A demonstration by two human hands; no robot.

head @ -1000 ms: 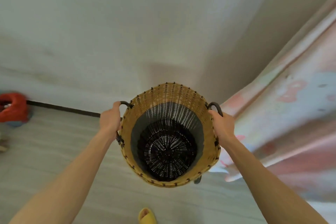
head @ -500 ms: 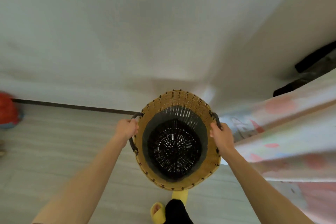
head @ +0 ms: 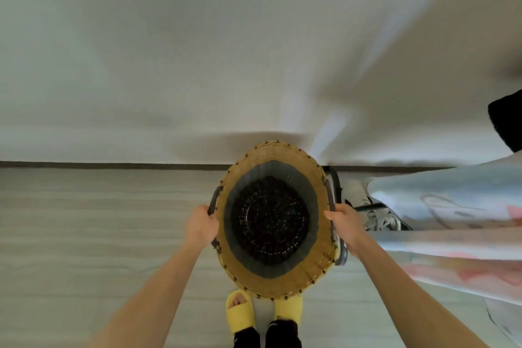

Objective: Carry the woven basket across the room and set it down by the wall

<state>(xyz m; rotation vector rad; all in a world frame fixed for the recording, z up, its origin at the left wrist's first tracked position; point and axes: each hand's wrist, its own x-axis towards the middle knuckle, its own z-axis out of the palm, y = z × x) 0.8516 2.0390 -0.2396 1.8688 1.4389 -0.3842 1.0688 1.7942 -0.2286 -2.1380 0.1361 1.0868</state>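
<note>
A tall woven basket (head: pixel 282 277), tan at the rim with a grey band and a black bottom inside, is seen from above with nothing in it. My left hand (head: pixel 201 224) grips its dark left handle. My right hand (head: pixel 343 222) grips the dark right handle. The basket's far rim is close to the white wall (head: pixel 197 65), at the dark baseboard (head: pixel 113 164). Whether it rests on the floor I cannot tell.
Pale wood-look floor (head: pixel 84 234) stretches to the left. A bed with a pastel patterned sheet (head: pixel 452 220) stands right of the basket. Shoes (head: pixel 378 220) lie between bed and basket. My feet in yellow slippers (head: pixel 240 311) stand just behind it. A dark object (head: pixel 505 124) sits at the right edge.
I have stepped nearer the wall and lowered the basket. The view now looks straight down into it. The red object at the left has left the view.
</note>
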